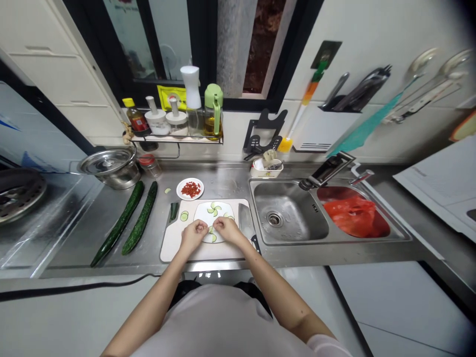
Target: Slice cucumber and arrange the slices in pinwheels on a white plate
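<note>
My left hand is over the near left side of a white plate, its fingertips pinched together. Across from it, my right hand also has its fingers closed, over the plate's right side. What either pinch holds is too small to make out. Thin cucumber slices form a pinwheel at the plate's far side, and more slices lie between my hands. Under the plate is a pale cutting board, bearing a cucumber stub, round slices and a knife at its right.
Two whole cucumbers lie left of the board. Beyond it stands a small dish of chopped red pieces. A lidded steel pot is at the back left. To the right, a sink has a red bag in its second basin.
</note>
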Available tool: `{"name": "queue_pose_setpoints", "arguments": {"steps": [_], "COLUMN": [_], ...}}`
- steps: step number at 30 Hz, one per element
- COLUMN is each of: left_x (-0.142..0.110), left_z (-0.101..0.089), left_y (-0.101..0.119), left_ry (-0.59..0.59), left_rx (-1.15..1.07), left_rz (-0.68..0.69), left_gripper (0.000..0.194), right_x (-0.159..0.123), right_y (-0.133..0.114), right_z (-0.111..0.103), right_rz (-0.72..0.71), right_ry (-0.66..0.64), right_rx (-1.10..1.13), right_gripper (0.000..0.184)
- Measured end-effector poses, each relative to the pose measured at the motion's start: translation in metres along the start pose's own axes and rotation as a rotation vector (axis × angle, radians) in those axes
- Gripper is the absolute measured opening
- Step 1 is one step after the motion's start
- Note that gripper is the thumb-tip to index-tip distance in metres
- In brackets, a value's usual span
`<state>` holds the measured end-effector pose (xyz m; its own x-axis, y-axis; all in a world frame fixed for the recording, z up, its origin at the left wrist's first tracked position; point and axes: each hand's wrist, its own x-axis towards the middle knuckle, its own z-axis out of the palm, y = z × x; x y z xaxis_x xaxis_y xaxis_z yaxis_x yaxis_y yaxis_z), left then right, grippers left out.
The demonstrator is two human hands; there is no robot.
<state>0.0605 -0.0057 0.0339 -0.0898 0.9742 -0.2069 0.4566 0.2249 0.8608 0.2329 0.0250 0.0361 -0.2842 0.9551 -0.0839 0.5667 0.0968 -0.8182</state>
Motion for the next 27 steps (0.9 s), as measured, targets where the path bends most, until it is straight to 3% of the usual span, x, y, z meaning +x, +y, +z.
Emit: {"name": "queue_pose_setpoints", "arguments": {"steps": [6, 27], "left_x": [-0.002, 0.003], "left_z": [0.006, 0.017], "left_y": [-0.002, -0.002], "left_ry": [-0.026, -0.077], "left_rx": [0.336, 0.608], "left_rz": [-0.046, -0.056], "left_gripper": [0.011, 0.016], "right_x": [-0.002, 0.002], "right_y": [0.007, 0.007], "right_z": [0.009, 0.018], "right_rz": [0.009, 0.011], "right_ry": [-0.029, -0.204], "right_rx": [-0.145, -0.614], "right_gripper": [0.015, 0.024]}}
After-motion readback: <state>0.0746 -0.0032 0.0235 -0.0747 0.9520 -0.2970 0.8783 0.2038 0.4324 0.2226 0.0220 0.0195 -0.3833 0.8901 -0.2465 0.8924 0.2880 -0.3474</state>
